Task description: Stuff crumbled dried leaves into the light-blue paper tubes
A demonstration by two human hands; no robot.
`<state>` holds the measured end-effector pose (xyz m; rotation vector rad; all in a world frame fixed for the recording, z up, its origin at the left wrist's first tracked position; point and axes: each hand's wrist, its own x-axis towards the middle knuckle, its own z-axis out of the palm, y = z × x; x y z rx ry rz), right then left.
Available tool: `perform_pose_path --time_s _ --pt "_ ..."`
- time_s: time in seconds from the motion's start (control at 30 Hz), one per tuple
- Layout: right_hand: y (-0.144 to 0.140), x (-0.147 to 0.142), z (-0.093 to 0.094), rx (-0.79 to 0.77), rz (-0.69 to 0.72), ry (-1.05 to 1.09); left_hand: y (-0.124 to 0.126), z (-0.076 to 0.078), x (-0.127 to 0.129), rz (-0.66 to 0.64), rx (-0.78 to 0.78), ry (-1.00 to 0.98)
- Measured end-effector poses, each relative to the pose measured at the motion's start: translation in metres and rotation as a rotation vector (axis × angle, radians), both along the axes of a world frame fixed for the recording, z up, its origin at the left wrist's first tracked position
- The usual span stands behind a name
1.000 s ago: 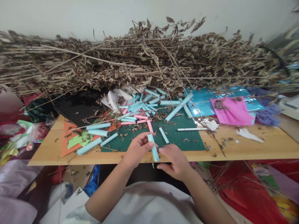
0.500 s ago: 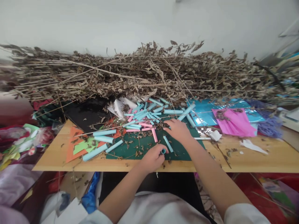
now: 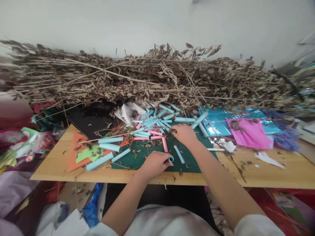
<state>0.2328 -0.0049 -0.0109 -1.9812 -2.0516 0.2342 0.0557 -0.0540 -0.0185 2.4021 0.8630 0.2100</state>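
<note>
Right hand now farther left, amid paper tubes below dried branches.

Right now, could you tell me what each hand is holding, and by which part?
Left hand grips a blue paper tube, one end showing. Right hand rests on the tube pile; its grasp is unclear.

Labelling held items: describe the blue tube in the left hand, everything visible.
The blue tube looks like rolled light-blue paper. Only its open round end shows, poking out past the curled fingers of the left hand, which closes around the rest and hides its length. It sits just above the dark green mat, near the table's front edge.
</note>
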Motion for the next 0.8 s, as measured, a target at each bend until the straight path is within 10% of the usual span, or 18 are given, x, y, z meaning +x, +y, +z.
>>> perform_pose_path --time_s 0.3,0.5,0.8 --pt "-0.046 -0.004 -0.001 0.046 -0.008 0.459 0.001 -0.004 0.0 0.034 -0.011 -0.048" --pt "-0.068 -0.024 -0.01 0.043 0.016 1.126 0.001 -0.004 -0.002 0.063 -0.092 -0.077" --pt "-0.092 -0.036 -0.021 0.303 0.105 0.746 0.001 -0.003 -0.002 0.036 -0.139 -0.133"
